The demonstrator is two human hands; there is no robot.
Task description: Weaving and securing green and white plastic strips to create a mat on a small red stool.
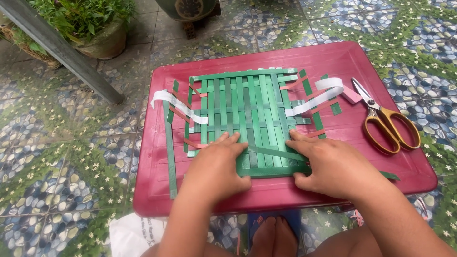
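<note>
A woven mat (247,112) of green strips is laid flat in the middle of a red tray (342,59). The near edge of the mat is pressed down by both hands. The left hand (216,169) is spread flat, fingers open, on the mat's near left corner. The right hand (333,166) is laid on the near right corner, fingers extended over the weave and thumb tucked against the mat's front edge, where a loose green strip (273,152) is pinned slantwise beneath it. White strips (319,97) and pinkish strips (181,114) are seen sticking out of the mat's sides. Right of the mat, yellow-handled scissors (385,119) are lying on the tray. Beyond the tray, a potted plant (88,24) is standing on the patterned floor (62,157).
</note>
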